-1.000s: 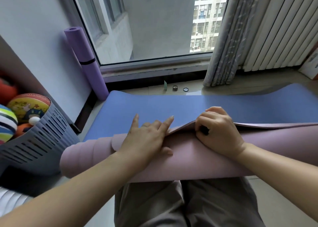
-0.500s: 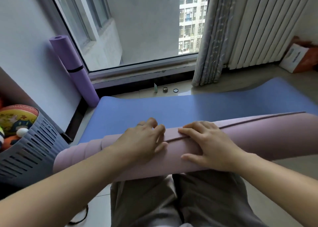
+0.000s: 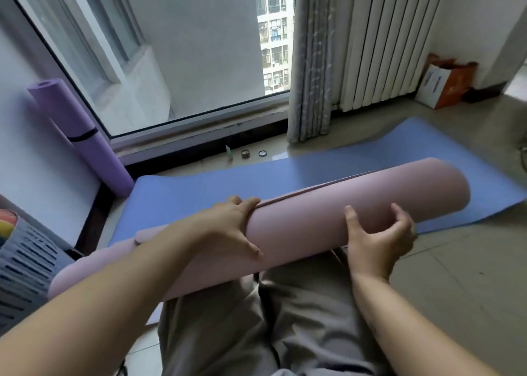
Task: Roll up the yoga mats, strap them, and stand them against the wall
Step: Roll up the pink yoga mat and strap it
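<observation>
A pink yoga mat (image 3: 299,227), fully rolled, lies across my lap, its right end raised above the floor. My left hand (image 3: 228,230) grips the roll over the top near its seam, thumb on the near side. My right hand (image 3: 379,239) cups the roll from below further right, fingers curled up around it. Behind the roll a blue yoga mat (image 3: 256,187) lies flat on the floor. A purple rolled mat (image 3: 82,136) with a black strap leans against the left wall by the window.
A grey slatted basket (image 3: 25,270) with balls stands at the left. Small items (image 3: 245,154) sit on the floor by the window sill. A curtain (image 3: 310,62), a white radiator (image 3: 390,39) and a white and orange bag (image 3: 445,83) are at the back right.
The loose flap got wrapped onto the pink roll. My right hand moved from on top of the roll to under its right part, and the roll's right end rose off the floor.
</observation>
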